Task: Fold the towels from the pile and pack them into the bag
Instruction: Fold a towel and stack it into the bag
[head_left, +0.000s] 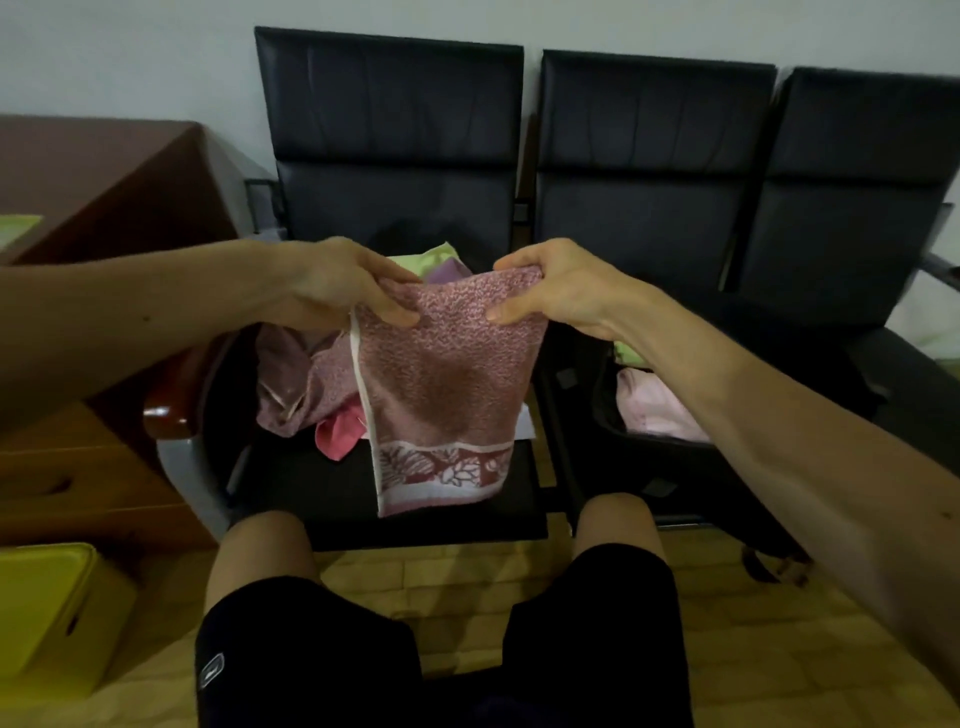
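at the far left a yellow plastic box (47, 613) sits on the floor beside a brown wooden desk (104, 171). the left hand (343, 283) pinches the top left corner of a dusty pink terry towel with a white floral border (441, 384), thumb in front and fingers curled behind. below that hand a loose pile of pink and mauve towels (301, 384) lies on the seat of the left black padded chair (389, 104). the held towel hangs folded lengthwise in the air in front of the pile, border at the bottom. the right hand (550, 291) grips the top right corner the same way. further right, an open black fabric bag (675, 467) rests on the next seat, with a pale pink folded towel (654, 410) inside.
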